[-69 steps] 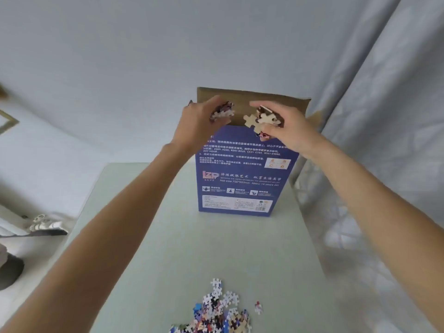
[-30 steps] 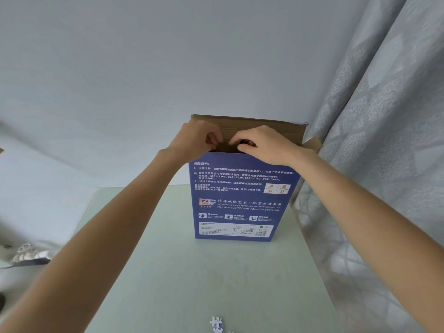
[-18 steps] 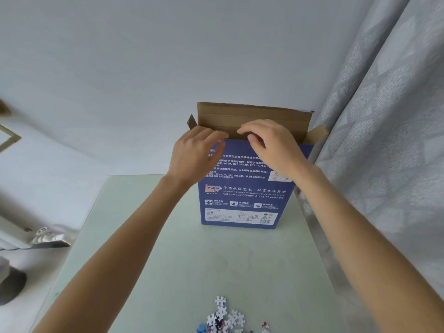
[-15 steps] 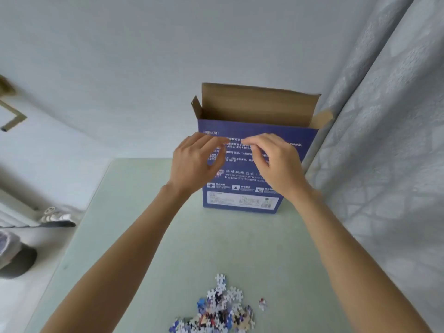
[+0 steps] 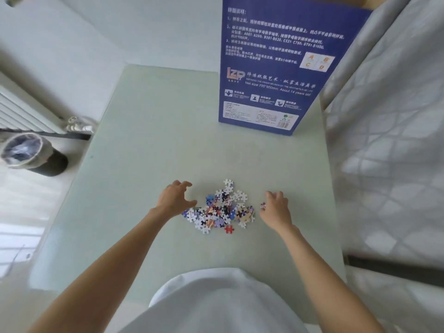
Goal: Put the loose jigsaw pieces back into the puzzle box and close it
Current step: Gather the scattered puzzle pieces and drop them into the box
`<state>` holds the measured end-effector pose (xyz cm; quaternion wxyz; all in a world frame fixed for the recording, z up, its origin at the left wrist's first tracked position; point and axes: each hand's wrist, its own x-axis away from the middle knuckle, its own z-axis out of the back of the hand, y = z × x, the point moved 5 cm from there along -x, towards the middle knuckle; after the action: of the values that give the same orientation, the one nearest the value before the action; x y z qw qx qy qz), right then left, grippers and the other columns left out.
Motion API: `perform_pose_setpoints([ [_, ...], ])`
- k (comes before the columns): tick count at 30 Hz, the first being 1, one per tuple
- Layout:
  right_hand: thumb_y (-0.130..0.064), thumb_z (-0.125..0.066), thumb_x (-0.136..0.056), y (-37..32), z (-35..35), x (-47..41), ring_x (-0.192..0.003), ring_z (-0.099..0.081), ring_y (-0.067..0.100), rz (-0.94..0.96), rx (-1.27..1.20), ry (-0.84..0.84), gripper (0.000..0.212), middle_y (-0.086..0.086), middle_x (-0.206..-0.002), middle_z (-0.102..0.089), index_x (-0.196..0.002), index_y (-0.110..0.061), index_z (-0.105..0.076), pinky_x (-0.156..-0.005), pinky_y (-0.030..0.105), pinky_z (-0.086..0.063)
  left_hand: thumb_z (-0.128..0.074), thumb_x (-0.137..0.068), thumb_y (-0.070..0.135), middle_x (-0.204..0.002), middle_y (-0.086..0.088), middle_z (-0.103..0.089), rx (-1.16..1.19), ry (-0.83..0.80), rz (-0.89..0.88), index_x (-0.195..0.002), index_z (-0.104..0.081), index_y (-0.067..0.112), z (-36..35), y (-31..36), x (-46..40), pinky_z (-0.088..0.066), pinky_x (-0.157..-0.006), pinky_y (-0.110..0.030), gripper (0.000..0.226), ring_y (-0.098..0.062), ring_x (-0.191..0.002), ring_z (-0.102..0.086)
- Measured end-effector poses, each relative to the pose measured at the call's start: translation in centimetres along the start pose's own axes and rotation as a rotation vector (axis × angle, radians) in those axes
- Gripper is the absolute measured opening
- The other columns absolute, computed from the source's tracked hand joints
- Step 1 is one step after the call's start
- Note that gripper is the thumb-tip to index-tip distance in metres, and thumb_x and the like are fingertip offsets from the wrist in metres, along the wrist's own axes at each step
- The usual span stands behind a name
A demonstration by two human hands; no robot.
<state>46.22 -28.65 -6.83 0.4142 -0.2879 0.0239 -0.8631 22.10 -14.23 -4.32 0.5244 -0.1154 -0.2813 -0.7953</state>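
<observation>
Flanking a small heap of loose jigsaw pieces [image 5: 219, 209] on the pale green table [image 5: 149, 145], both hands are seen low over the surface. The left hand [image 5: 176, 199] is spread wide, holding nothing. The right hand [image 5: 276, 209] is loosely curled beside a stray piece [image 5: 263, 205]; whether it is pinched cannot be told. The blue puzzle box [image 5: 276, 66] is stood upright at the far edge, well apart.

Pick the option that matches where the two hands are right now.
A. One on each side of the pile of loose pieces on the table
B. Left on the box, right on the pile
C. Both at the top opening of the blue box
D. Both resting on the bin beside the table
A: the left hand and right hand flank the pile of loose pieces on the table, well short of the blue box.
</observation>
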Motion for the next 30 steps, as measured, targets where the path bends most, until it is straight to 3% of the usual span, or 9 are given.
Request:
perform_pose_setpoints([
  [4, -0.017, -0.056, -0.086, -3.9, -3.4, 2.6, -0.119, -0.035, 0.029, 0.148, -0.122, -0.06, 0.053, 0.012, -0.125, -0.035, -0.135, -0.014, -0.036, -0.094, 0.036, -0.04, -0.076, -0.068, 0.051, -0.133, -0.012, -0.035, 0.008, -0.097, 0.052, -0.142, -0.029, 0.015, -3.8, -1.1, 2.6, -0.038, -0.099, -0.035, 0.094, -0.029, -0.117, -0.042],
  [8, -0.009, -0.056, -0.085, -7.0, -5.4, 3.7, -0.121, -0.036, 0.028, 0.318, -0.179, -0.113, 0.061, 0.011, -0.131, -0.035, -0.141, -0.015, -0.032, -0.101, 0.031, -0.031, -0.082, -0.063, 0.042, -0.132, -0.011, -0.032, 0.02, -0.052, -0.028, -0.14, -0.029, 0.015, -5.8, 0.9, 3.2, -0.037, -0.097, -0.032, 0.098, -0.027, -0.113, -0.04],
  [12, -0.006, -0.063, -0.081, -7.1, -3.8, 2.8, -0.12, -0.04, 0.026, 0.42, -0.145, -0.049, 0.07, 0.008, -0.131, -0.035, -0.142, -0.019, -0.031, -0.099, 0.029, -0.036, -0.085, -0.062, 0.034, -0.129, -0.009, -0.034, 0.059, -0.034, -0.051, -0.137, -0.032, 0.017, -6.4, 1.6, 2.7, -0.039, -0.097, -0.03, 0.094, -0.024, -0.111, -0.042],
  [14, -0.021, -0.072, -0.078, -7.0, -2.6, 1.3, -0.131, -0.026, 0.029, 0.453, 0.035, -0.044, 0.085, 0.008, -0.144, -0.023, -0.146, -0.025, -0.021, -0.103, 0.035, -0.032, -0.085, -0.062, 0.033, -0.128, -0.008, -0.036, 0.113, -0.029, -0.05, -0.135, -0.035, 0.018, -6.2, 1.3, 2.4, -0.04, -0.096, -0.029, 0.09, -0.023, -0.111, -0.044],
  [17, -0.056, -0.077, -0.062, -7.9, -2.5, -0.9, -0.141, 0.002, 0.033, 0.446, 0.296, -0.18, 0.119, 0.008, -0.155, 0.008, -0.149, -0.028, -0.001, -0.11, 0.052, -0.019, -0.085, -0.062, 0.032, -0.126, -0.007, -0.04, 0.144, -0.022, -0.05, -0.133, -0.037, 0.019, -6.1, 0.9, 2.2, -0.039, -0.095, -0.028, 0.086, -0.022, -0.111, -0.045],
  [19, -0.06, -0.077, -0.058, -9.0, -3.1, -1.4, -0.141, 0.006, 0.032, 0.46, 0.394, -0.244, 0.127, 0.01, -0.155, 0.012, -0.148, -0.028, 0.006, -0.11, 0.054, -0.016, -0.084, -0.063, 0.032, -0.123, -0.005, -0.044, 0.142, -0.024, -0.046, -0.132, -0.037, 0.019, -6.2, 0.9, 2.2, -0.038, -0.094, -0.028, 0.084, -0.022, -0.111, -0.044],
  [22, -0.053, -0.079, -0.06, -10.1, -3.5, -1.2, -0.137, -0.01, 0.032, 0.514, 0.477, -0.228, 0.124, 0.01, -0.152, -0.004, -0.149, -0.026, 0.003, -0.106, 0.05, -0.026, -0.083, -0.064, 0.03, -0.119, -0.004, -0.046, 0.15, -0.026, -0.038, -0.128, -0.04, 0.017, -6.3, 1.0, 2.0, -0.038, -0.09, -0.027, 0.078, -0.021, -0.107, -0.045],
  [25, -0.04, -0.082, -0.063, -10.3, -4.2, -0.1, -0.124, -0.025, 0.028, 0.579, 0.426, -0.207, 0.111, 0.007, -0.141, -0.022, -0.147, -0.023, -0.012, -0.1, 0.043, -0.037, -0.08, -0.069, 0.028, -0.115, -0.006, -0.047, 0.175, -0.031, -0.051, -0.123, -0.043, 0.016, -6.5, 1.3, 2.0, -0.038, -0.086, -0.026, 0.067, -0.022, -0.103, -0.048],
  [30, -0.028, -0.079, -0.068, -9.9, -5.0, 1.1, -0.116, -0.033, 0.028, 0.543, 0.257, -0.213, 0.088, 0.006, -0.128, -0.035, -0.14, -0.025, -0.027, -0.082, 0.038, -0.046, -0.076, -0.072, 0.027, -0.11, -0.006, -0.053, 0.202, -0.04, -0.061, -0.117, -0.048, 0.015, -6.8, 1.8, 2.0, -0.037, -0.082, -0.026, 0.054, -0.024, -0.101, -0.052],
])
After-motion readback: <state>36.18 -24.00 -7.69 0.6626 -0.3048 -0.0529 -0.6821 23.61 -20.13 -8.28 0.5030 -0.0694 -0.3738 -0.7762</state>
